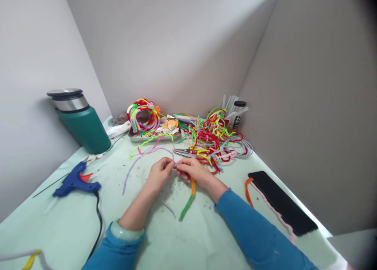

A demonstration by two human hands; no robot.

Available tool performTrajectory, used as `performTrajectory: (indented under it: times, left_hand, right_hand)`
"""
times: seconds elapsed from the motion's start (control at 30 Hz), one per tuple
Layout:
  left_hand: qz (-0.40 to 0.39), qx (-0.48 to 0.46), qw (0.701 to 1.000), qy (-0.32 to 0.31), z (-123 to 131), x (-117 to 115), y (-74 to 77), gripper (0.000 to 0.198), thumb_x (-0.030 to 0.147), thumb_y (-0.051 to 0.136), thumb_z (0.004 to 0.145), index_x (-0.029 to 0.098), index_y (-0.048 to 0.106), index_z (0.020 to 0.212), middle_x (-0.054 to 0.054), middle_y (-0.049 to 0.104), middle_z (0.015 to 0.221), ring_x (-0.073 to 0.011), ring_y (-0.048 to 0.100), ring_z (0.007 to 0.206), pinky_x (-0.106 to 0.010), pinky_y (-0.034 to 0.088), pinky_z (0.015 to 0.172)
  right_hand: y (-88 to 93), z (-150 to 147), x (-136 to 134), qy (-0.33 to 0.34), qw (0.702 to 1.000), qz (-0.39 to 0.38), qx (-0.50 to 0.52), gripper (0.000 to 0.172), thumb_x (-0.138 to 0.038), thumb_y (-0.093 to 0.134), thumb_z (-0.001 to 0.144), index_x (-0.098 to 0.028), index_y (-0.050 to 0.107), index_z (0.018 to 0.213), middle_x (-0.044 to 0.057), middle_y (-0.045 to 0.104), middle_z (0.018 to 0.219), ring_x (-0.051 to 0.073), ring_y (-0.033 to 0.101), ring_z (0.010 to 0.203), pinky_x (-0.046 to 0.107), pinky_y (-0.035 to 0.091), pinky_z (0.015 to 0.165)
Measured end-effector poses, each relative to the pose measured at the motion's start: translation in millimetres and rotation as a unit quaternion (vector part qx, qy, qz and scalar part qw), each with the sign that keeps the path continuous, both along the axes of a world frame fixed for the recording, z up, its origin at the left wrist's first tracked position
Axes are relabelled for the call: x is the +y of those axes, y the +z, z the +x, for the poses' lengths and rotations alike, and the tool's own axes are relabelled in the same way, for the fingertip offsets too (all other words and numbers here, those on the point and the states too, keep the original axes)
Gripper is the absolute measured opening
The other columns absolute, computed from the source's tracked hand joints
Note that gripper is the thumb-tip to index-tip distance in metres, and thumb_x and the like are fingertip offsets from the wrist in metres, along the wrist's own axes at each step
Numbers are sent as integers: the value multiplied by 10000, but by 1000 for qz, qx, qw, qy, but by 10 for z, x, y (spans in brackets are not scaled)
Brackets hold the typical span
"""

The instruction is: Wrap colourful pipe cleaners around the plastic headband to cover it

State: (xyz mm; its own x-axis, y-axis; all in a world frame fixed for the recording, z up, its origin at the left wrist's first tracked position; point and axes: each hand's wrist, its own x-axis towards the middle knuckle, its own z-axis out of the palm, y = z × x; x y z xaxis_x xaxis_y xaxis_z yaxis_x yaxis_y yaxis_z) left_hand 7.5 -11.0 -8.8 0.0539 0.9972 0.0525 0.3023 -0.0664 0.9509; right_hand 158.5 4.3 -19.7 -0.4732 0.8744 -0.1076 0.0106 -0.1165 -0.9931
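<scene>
Over the pale green surface (188,244), your left hand (160,173) and right hand (194,171) sit close together, fingers pinched narrowly on the end of a thin, fuzzy lilac pipe cleaner (146,153) that curves away leftward. A fuzzy orange-and-green strip (188,203) extends from beneath your right hand. Just beyond, metal-bladed scissors (187,154) lie beside a tangled, multicoloured pipe-cleaner heap (210,138).

We are at a craft worktable (165,246): a purple pipe cleaner (132,166) in our grip, a blue glue gun (75,181) left of it, scissors (188,155) and tangled fuzzy stems (206,135) beyond.
</scene>
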Motion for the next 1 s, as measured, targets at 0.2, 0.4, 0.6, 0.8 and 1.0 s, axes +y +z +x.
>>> performTrajectory:
  times: [0.2,0.4,0.6,0.8,1.0]
  left_hand:
    - [2,4,1000,-5,1,11,-22,229,402,487,730,175,514,712,72,425,475,-68,333,400,-194,257,421]
    - [5,11,1000,-8,3,9,-32,229,397,467,745,174,515,724,70,433,491,-63,332,402,-194,258,424]
    - [10,16,1000,4,0,14,-30,241,400,480,728,164,528,718,62,436,489,-71,352,423,-192,267,427]
    - [5,10,1000,15,-5,23,-47,238,397,481,721,164,532,721,63,440,487,-69,346,426,-183,262,425]
    - [4,14,1000,17,-2,23,-60,230,384,472,734,162,531,717,61,427,489,-67,343,436,-178,259,427]
  right_hand:
    - [4,-13,1,-6,1000,-1,3,215,-350,563,744,-147,539,680,-56,478,462,38,359,344,152,277,335]
    - [29,-32,-14,-23,1000,-11,11,170,-312,577,721,-152,527,696,-53,508,525,30,357,359,153,264,335]
    - [10,-85,-37,-34,999,8,20,187,-318,562,724,-162,478,663,-71,430,487,30,310,357,156,206,334]
    - [-107,-124,-16,-79,990,102,-61,164,-325,498,755,-175,476,690,-72,394,483,50,314,391,167,230,365]
    - [-88,-125,-36,-126,945,242,-182,116,-229,470,735,-154,522,664,-44,462,578,70,392,536,175,292,490]
